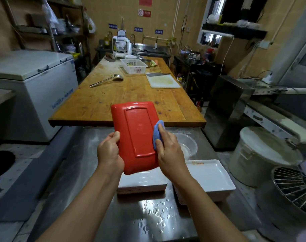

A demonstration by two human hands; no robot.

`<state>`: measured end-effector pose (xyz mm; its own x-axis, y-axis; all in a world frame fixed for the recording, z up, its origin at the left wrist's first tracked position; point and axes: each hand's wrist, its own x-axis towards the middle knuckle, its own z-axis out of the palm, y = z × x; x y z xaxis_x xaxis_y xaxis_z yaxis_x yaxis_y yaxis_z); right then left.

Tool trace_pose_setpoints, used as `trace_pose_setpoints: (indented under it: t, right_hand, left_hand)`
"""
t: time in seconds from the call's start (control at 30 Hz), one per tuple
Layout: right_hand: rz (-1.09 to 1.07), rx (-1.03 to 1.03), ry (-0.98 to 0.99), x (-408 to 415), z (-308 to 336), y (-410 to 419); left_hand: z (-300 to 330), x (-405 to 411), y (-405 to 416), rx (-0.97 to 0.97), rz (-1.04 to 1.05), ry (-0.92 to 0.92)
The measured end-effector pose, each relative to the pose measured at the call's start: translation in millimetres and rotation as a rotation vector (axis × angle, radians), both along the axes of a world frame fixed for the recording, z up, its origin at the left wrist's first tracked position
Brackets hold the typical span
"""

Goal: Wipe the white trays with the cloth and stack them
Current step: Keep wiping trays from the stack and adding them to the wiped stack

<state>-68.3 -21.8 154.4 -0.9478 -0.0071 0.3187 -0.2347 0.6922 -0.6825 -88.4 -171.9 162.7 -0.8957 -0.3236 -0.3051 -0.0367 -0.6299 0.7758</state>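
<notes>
A: Two hands on one tray? Left first.
B: Left hand (109, 151), grip curled round the red-backed tray (136, 135), held tilted above the tabletop (89, 172).
A: Right?
B: Right hand (169, 151), at three o'clock, presses blue cloth (157, 135) against it; white trays (209, 177) lie at five o'clock.

Ladle (106, 80) and cutting board (163, 81) on wooden table (99, 100)

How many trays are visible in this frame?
At least 3: a red-backed tray held up by both hands, a white tray on the steel counter at right, and a stack beneath the held one, whose count is hidden.
</notes>
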Motion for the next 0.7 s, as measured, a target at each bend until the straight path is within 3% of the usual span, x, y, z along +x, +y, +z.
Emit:
trace_pose_setpoints:
  t: [0.1,0.23,0.37,0.53,0.7]
  right_hand:
    - [-0.041,-0.093,-0.014,13.3,-9.0,1.2]
    - [-0.096,-0.436,-0.052,10.8,-7.3,10.2]
    - [-0.046,-0.727,-0.084,1.8,4.6,35.0]
    - [0.081,-0.650,-0.171,-6.5,26.6,75.5]
    - [0.170,-0.509,-0.173,-13.7,39.4,78.9]
  left_hand:
    - [2.3,-4.0,3.4,0.102,-0.003,-0.042]
    - [-0.8,1.4,15.4,0.223,-0.077,-0.025]
    - [-0.2,7.8,5.6,0.222,-0.325,0.103]
    - [11.1,5.7,-32.6,-0.009,-0.662,0.109]
    - [14.1,2.6,-37.0,0.022,-0.628,-0.001]
